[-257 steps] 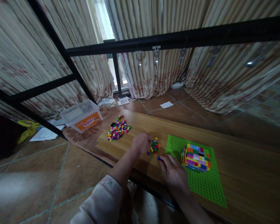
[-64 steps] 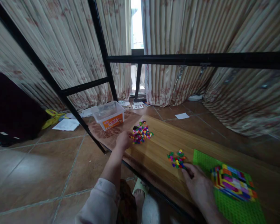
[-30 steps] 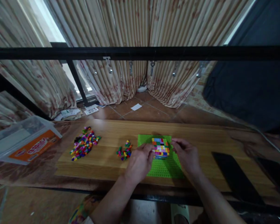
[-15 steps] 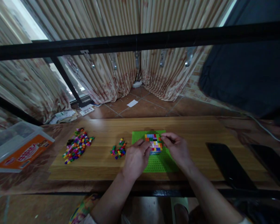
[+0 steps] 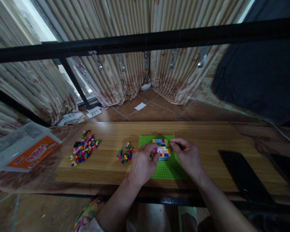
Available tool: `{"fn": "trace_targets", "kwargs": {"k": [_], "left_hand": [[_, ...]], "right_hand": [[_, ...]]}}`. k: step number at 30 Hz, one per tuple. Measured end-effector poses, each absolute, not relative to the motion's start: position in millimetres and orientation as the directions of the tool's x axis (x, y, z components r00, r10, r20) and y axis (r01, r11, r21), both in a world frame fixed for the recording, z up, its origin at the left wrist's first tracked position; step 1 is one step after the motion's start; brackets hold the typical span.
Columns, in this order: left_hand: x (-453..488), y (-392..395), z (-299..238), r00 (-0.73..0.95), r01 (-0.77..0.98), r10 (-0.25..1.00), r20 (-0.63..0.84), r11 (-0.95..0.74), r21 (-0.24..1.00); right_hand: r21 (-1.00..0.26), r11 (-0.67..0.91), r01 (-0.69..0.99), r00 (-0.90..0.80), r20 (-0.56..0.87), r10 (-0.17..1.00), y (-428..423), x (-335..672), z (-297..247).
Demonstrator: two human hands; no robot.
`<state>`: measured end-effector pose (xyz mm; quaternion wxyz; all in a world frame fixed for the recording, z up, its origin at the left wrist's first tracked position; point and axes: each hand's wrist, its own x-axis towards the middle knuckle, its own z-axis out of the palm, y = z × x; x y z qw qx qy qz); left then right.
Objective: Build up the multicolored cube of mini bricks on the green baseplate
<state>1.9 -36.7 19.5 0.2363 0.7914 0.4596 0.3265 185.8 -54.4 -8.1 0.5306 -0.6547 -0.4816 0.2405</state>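
Observation:
A block built of small multicoloured toy bricks (image 5: 163,149) stands on a green studded baseplate (image 5: 169,170). At the block's left edge is my left hand (image 5: 143,162), its thumb and index finger bent around that side with a small gap between their tips. My right hand (image 5: 186,154) is closed in a pinch at the upper right edge of the block. Whatever lies between its fingertips is too small to make out. Left of the baseplate, close to my left hand, lies a small heap of loose bricks (image 5: 125,154).
A larger pile of loose bricks (image 5: 84,148) lies on the left of the wooden board (image 5: 106,174). Beyond it stands a clear plastic box (image 5: 31,149) with an orange label. Two dark phone-like slabs (image 5: 244,174) lie at the right. A black bar (image 5: 135,40) crosses above the board.
The view has shifted slightly, so most things appear farther right. My left thumb and index finger have parted a little at the block. My right hand keeps its pinch at the right edge.

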Motion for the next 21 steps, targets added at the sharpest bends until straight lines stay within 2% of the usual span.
{"fn": "trace_targets", "kwargs": {"k": [6, 12, 21], "left_hand": [[-3.7, -39.1, 20.6, 0.33, 0.574, 0.886, 0.326, -0.462, 0.676], [1.2, -42.7, 12.4, 0.366, 0.601, 0.858, 0.362, -0.514, 0.612], [2.3, -44.3, 7.9, 0.398, 0.646, 0.825, 0.401, -0.563, 0.516]], "right_hand": [[-0.927, 0.011, 0.376, 0.437, 0.187, 0.88, -55.0, 189.1, -6.9], [-0.91, 0.002, 0.414, 0.429, 0.197, 0.882, -55.2, 186.8, -4.5], [-0.943, -0.033, 0.332, 0.345, 0.089, 0.934, -60.6, 168.9, -2.1]]}}
